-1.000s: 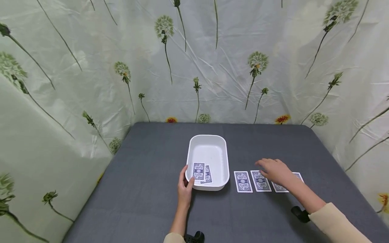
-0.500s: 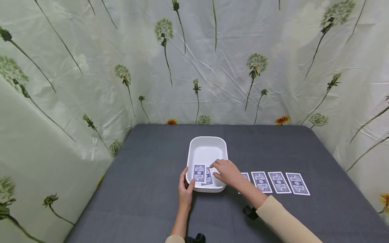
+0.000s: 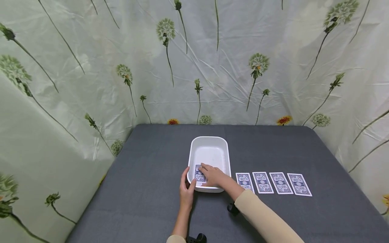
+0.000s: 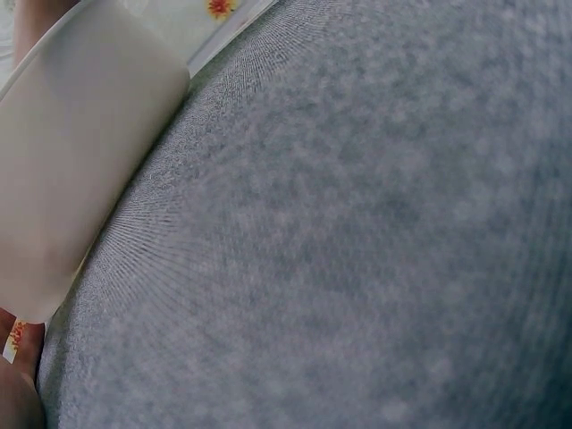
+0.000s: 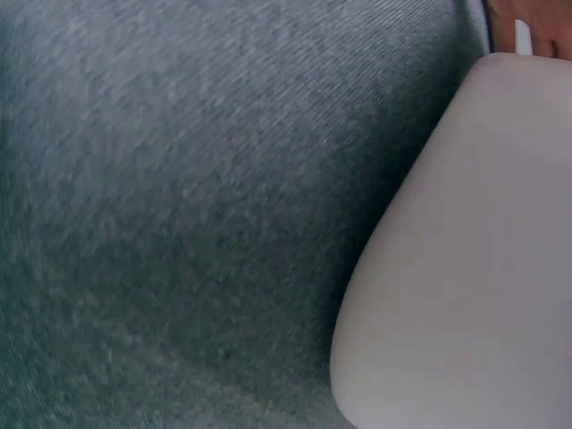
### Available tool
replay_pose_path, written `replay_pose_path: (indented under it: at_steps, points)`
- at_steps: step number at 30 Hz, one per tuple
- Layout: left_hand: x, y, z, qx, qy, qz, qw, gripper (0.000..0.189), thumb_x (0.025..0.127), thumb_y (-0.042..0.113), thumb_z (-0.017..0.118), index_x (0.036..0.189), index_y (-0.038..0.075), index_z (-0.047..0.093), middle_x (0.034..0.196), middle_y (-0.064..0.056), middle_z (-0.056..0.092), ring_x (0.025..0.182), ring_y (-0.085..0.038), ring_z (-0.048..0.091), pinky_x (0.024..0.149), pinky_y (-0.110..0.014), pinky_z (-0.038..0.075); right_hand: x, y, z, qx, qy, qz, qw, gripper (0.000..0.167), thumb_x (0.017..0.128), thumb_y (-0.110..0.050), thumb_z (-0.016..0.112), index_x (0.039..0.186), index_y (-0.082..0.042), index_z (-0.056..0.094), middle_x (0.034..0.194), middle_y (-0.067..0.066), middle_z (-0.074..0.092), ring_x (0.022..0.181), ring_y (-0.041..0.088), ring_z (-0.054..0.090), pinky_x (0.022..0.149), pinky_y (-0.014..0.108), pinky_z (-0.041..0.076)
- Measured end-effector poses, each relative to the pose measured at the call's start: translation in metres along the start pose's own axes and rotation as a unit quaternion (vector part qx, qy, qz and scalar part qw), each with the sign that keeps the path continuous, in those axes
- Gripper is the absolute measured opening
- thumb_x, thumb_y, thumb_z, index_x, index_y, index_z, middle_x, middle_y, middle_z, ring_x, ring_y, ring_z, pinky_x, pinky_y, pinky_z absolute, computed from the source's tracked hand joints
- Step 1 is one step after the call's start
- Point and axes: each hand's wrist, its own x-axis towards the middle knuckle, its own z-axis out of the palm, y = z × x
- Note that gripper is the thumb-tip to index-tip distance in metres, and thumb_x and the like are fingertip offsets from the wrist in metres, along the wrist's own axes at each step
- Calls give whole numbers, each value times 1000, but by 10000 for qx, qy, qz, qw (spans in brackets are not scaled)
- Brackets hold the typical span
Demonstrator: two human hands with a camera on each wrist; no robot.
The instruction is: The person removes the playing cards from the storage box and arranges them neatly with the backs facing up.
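Observation:
In the head view, a white rectangular plastic tray [image 3: 209, 143] stands on the grey cloth. My left hand [image 3: 186, 193] grips its near left corner, thumb at the near rim and fingers along the left side. My right hand [image 3: 215, 176] reaches over the right rim into the tray. Its fingers lie extended over a blue-backed playing card [image 3: 199, 173], thumb lower down near a reddish mark. The second card in the tray is hidden beneath this hand. The left wrist view catches the outer tray wall [image 4: 89, 134]; the right wrist view shows another side of the tray [image 5: 465, 250].
Right of the tray, several face-down cards [image 3: 262, 182] lie in a row; the leftmost card [image 3: 244, 181] is partly behind the right forearm. Grey cloth [image 3: 146, 189] covers the table. A curtain with dandelion prints [image 3: 218, 67] hangs behind and at the sides.
My right hand has moved left from above the row of cards into the tray and over its cards. My left hand still holds the tray corner.

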Motion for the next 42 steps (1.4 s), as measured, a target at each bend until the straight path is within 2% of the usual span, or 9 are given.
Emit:
replay_pose_path:
  at_steps: [7,13,17,19,25,30,33,36,42]
  points:
    - [1,-1,0,-46,24,-9,10000,49,82,-6,53,129,-8,41,125,-32,46,98,-43,48,74,-16,43,4,-1,2,-97,-36,174,9998,63,77,-37,67,130,-9,47,137,10,44,125,25,42,93,46,39]
    - [2,0,-1,29,17,-136,9999,49,83,-5,53,130,-6,41,125,-30,46,98,-36,50,75,-16,42,24,14,21,-176,339,-13,9993,63,68,-44,74,120,-12,54,115,8,51,101,22,50,77,39,44]
    - [2,1,-3,176,58,-241,9995,49,83,-3,53,130,-4,42,128,-27,46,99,-30,49,77,-17,42,27,10,14,-22,145,89,9999,60,65,-42,77,113,-12,55,104,8,50,90,19,47,76,36,44]
    - [2,2,-3,232,60,-260,9994,49,83,-2,54,130,-3,42,128,-27,45,99,-29,49,77,-17,41,22,-1,0,38,-84,312,9995,59,64,-38,79,111,-11,55,102,8,50,89,18,47,78,36,45]
    - [3,1,-2,244,23,-261,9994,49,83,-2,53,131,-3,41,127,-27,46,100,-31,49,77,-18,41,18,-6,-9,65,-251,486,9985,57,65,-36,79,110,-12,53,106,8,48,91,18,45,81,34,43]
    - [3,-15,-2,220,32,-201,9996,49,84,0,55,132,3,42,129,-23,47,103,-29,49,78,-19,41,21,-4,-7,204,-392,628,9970,56,65,-35,79,110,-13,53,110,9,47,93,19,44,83,35,43]
    - [2,-13,-3,237,50,-147,9996,49,85,1,54,132,1,42,128,-23,47,102,-27,49,78,-17,41,23,-6,-7,225,-516,748,9956,56,65,-36,79,109,-14,52,112,9,46,93,18,43,83,35,43]
    - [0,-2,-3,223,53,-225,9995,48,84,-2,54,130,-3,42,128,-26,47,102,-28,49,79,-17,41,23,-9,-9,222,-617,850,9942,56,65,-36,79,109,-14,52,114,9,45,95,19,43,84,35,43]
    - [-1,-2,-1,212,15,-211,9996,49,83,-2,54,131,-4,41,128,-27,46,101,-25,50,78,-17,41,25,-8,-10,135,-748,999,9921,57,65,-38,78,109,-15,51,116,9,43,99,20,42,85,36,42]
